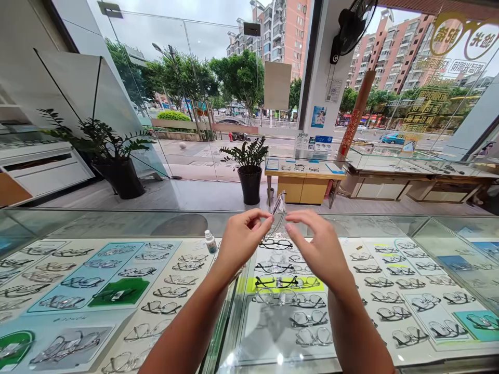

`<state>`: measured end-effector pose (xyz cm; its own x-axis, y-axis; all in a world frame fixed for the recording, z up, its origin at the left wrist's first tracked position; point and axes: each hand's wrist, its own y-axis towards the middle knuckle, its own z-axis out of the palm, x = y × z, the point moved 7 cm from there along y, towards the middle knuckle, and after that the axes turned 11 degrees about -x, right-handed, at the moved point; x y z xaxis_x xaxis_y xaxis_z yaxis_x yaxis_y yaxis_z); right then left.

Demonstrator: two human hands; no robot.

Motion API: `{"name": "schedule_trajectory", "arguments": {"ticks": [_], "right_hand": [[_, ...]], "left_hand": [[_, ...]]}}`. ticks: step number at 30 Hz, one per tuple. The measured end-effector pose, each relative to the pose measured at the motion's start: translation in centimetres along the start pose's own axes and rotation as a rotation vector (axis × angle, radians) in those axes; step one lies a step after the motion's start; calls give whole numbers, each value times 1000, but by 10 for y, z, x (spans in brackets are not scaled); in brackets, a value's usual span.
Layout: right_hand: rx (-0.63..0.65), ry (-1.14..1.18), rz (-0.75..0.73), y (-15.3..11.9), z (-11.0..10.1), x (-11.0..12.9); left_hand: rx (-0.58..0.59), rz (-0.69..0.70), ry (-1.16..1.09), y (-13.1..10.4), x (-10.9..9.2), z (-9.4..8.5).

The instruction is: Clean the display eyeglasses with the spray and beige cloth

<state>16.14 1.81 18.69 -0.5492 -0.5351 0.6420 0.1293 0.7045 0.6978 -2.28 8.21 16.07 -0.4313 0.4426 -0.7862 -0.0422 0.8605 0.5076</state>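
A thin-rimmed pair of eyeglasses with clear lenses (279, 203) is held up above the glass-topped display counter (229, 335), pinched at its edge between the left hand's (246, 234) thumb and fingertips, presumably to keep skin off the lenses. The right hand (320, 238) is loosely curled beside it, thumb and forefinger apart; whether they touch the frame cannot be told. A small white plastic bottle (210, 242) stands near the left hand, probably for easy reach.

The head camera looks forward and down across a glass counter (132, 226).
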Motion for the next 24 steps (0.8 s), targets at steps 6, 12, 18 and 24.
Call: {"name": "schedule_trajectory", "arguments": {"ticks": [6,12,18,24], "right_hand": [[-172,-46,43,5,-33,-7],[-111,-27,-7,2,-30,4],[-45,-27,-54,0,-23,10],[-25,-3,-53,3,-19,10]], "left_hand": [[373,114,400,7,25,41],[683,211,724,0,76,93],[749,192,793,-6,104,119],[772,174,782,-12,118,134]]}}
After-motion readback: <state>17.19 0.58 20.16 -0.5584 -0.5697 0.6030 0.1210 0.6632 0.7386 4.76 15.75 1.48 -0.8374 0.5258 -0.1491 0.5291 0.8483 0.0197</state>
